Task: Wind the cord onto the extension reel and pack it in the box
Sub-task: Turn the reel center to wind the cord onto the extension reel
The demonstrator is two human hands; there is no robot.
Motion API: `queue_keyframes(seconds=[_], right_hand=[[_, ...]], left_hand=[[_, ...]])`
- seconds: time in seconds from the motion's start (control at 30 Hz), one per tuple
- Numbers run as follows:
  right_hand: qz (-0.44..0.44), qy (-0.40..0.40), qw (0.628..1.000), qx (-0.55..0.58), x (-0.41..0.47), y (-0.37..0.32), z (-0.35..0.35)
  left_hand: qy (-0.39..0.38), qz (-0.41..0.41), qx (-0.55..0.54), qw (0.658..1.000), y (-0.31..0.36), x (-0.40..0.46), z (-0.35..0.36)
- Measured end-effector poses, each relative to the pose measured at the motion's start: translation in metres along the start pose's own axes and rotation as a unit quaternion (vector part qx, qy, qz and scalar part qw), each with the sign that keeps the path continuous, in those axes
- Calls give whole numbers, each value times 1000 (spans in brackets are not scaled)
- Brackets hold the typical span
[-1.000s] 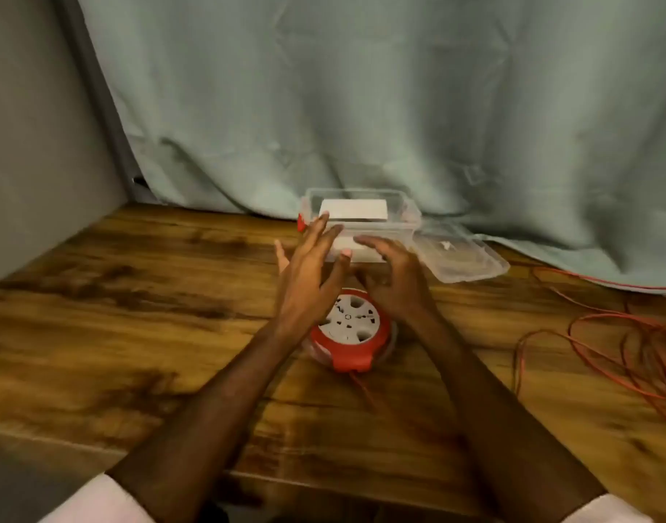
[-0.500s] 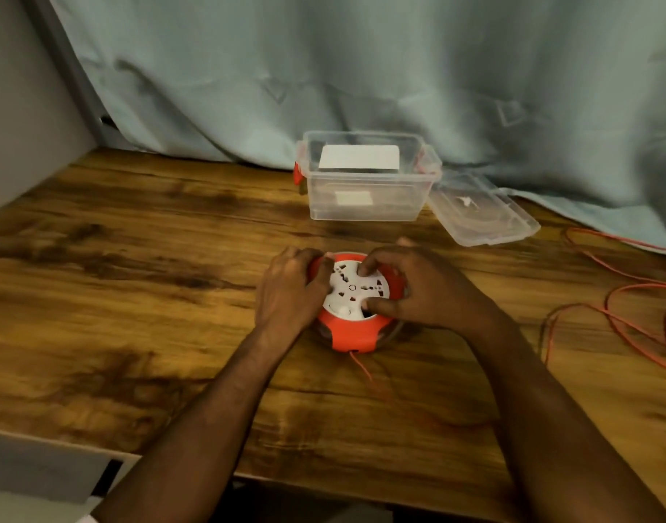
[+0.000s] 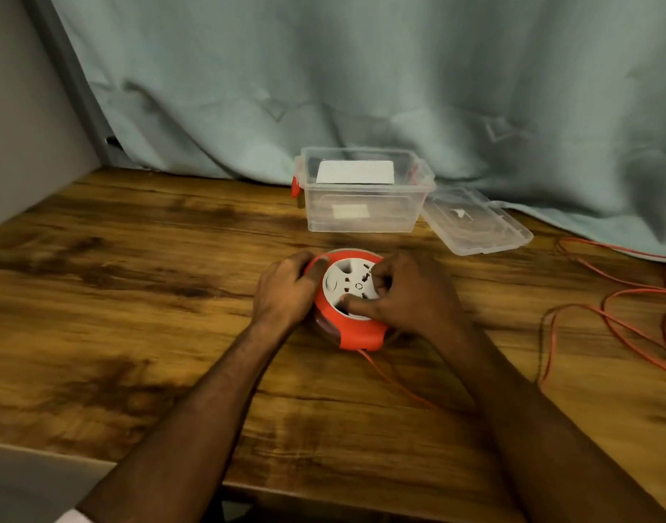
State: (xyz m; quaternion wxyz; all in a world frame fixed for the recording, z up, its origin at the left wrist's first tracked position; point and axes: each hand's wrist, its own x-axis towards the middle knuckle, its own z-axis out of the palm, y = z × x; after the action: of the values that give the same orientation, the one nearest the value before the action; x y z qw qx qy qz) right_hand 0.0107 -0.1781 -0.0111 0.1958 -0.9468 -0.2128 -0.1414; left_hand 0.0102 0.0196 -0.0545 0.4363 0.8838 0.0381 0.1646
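Fingers (image 3: 356,304) of right hand (image 3: 410,296) curled onto white hub of orange extension reel (image 3: 352,296) on wooden table (image 3: 135,296), left hand (image 3: 286,292) gripping its rim, orange cord (image 3: 607,318) loose at right, open clear box (image 3: 361,194) behind

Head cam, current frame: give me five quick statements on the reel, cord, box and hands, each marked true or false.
1. The left hand grips the side of the orange extension reel. True.
2. The clear plastic box has its lid snapped on. False: the lid lies on the wooden table beside the box, to its right.
3. The orange cord is fully wound in. False: loose loops lie on the table at the right, and a strand leaves the reel toward the person.
4. The right hand has fingers on the reel's white socket face. True.
5. The reel sits inside the box. False: it sits on the table in front of the box.
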Motion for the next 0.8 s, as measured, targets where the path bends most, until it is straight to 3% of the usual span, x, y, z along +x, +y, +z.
queue_keyframes(seconds=[0.2, 0.4, 0.53, 0.8], right_hand=[[30, 60, 995, -68, 0, -16, 11], [-73, 87, 994, -3, 5, -4, 11], [-124, -17, 990, 57, 22, 14, -1], [-133, -186, 973, 14, 89, 18, -7]], left_hand=[[-20, -21, -106, 994, 3, 2, 3], [-5, -24, -190, 981, -1, 12, 7], [11, -57, -274, 960, -5, 25, 8], [9, -68, -348, 935, -7, 54, 1]])
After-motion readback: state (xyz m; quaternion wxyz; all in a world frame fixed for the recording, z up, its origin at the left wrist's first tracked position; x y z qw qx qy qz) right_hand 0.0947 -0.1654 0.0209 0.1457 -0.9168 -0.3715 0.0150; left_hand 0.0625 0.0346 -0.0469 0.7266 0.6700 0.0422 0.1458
